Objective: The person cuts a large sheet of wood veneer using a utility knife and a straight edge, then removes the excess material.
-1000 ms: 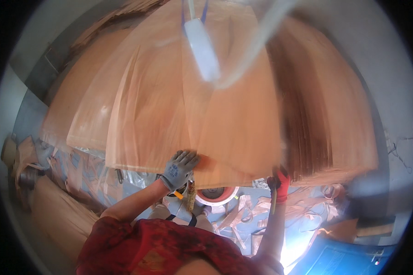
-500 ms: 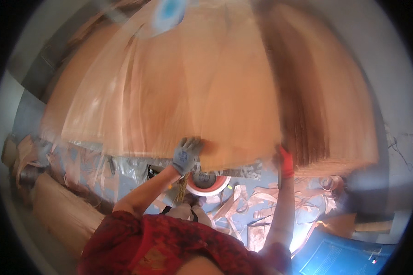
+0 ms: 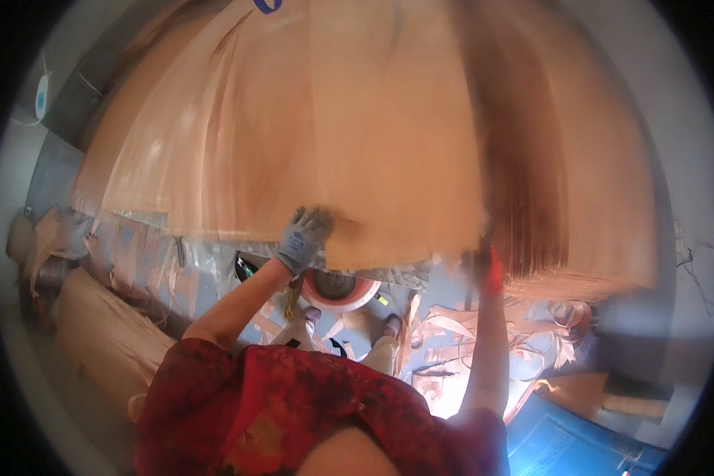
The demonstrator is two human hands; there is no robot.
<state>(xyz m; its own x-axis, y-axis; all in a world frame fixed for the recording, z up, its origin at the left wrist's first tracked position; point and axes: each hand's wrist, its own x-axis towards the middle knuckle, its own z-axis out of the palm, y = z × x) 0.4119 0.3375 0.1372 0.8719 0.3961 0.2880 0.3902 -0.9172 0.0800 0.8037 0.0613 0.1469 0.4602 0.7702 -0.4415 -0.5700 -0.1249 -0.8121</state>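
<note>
My left hand (image 3: 303, 240), in a grey glove, lies with outstretched fingers on the near edge of a broad, thin, orange-brown wood veneer sheet (image 3: 397, 159). At the right side of this sheet is my right hand (image 3: 493, 271), in a red glove and smeared by motion. Its fingers look closed round a narrow dark thing (image 3: 471, 282), too blurred to name, which points down toward me. Right of that hand stands a thick stack of veneer sheets (image 3: 603, 230) with layered edges. More overlapping sheets (image 3: 190, 166) spread to the left.
A round reddish basin with a pale rim (image 3: 345, 303) sits below the sheet's edge, by my feet. Torn veneer strips (image 3: 452, 325) litter the floor. A blue panel (image 3: 571, 440) lies at the lower right, another veneer pile (image 3: 107, 341) at the left.
My left hand has shifted slightly left and away from me, with the sheet's near edge. My right hand has moved a little farther away along the sheet's side. The view has shifted too.
</note>
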